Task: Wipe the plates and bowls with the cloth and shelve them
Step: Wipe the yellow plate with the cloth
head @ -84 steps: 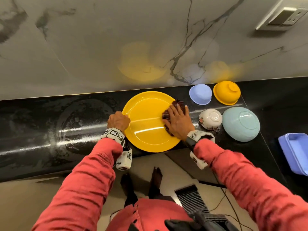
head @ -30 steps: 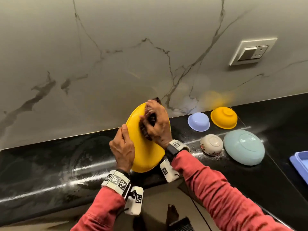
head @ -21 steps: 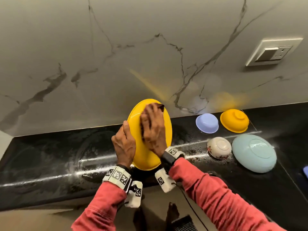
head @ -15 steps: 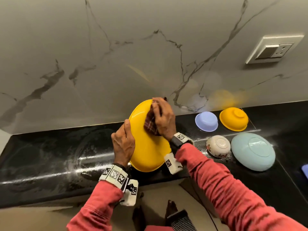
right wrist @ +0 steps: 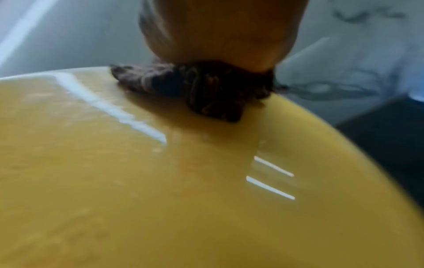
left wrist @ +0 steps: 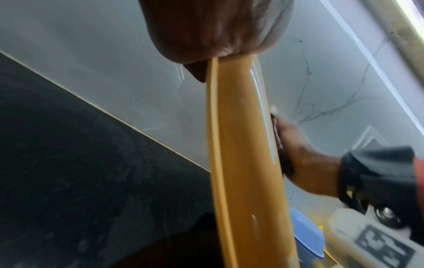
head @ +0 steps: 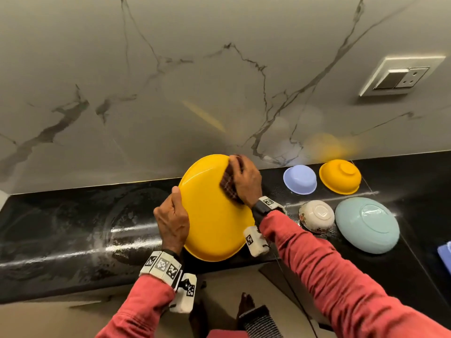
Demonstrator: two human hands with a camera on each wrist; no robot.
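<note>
A yellow plate (head: 214, 215) was held tilted on edge above the front of the black counter (head: 73, 228), gripped at its nine o'clock rim by the left hand (head: 172, 220), whose thumb lay along the rim while the fingers were hidden behind the plate. In the left wrist view the plate was seen edge-on, and only the knuckles closed on the rim could be made out. A dark checked cloth (head: 228, 185) was pressed against the plate's face near one o'clock by the right hand (head: 246, 182); the fingers lay over the cloth, but whether they were flat or curled into it could not be told, since the right wrist view was blurred and showed only the bunched cloth (right wrist: 195, 88) under the palm. To the plate's three o'clock, four bowls were turned upside down on the counter: a lilac bowl (head: 300, 179) and a yellow bowl (head: 340, 176) by the marble wall (head: 170, 81), a white flowered bowl (head: 316, 216) and a large pale green bowl (head: 367, 224) nearer the front. A blue tray (head: 444, 258) was cut off at the right edge.
</note>
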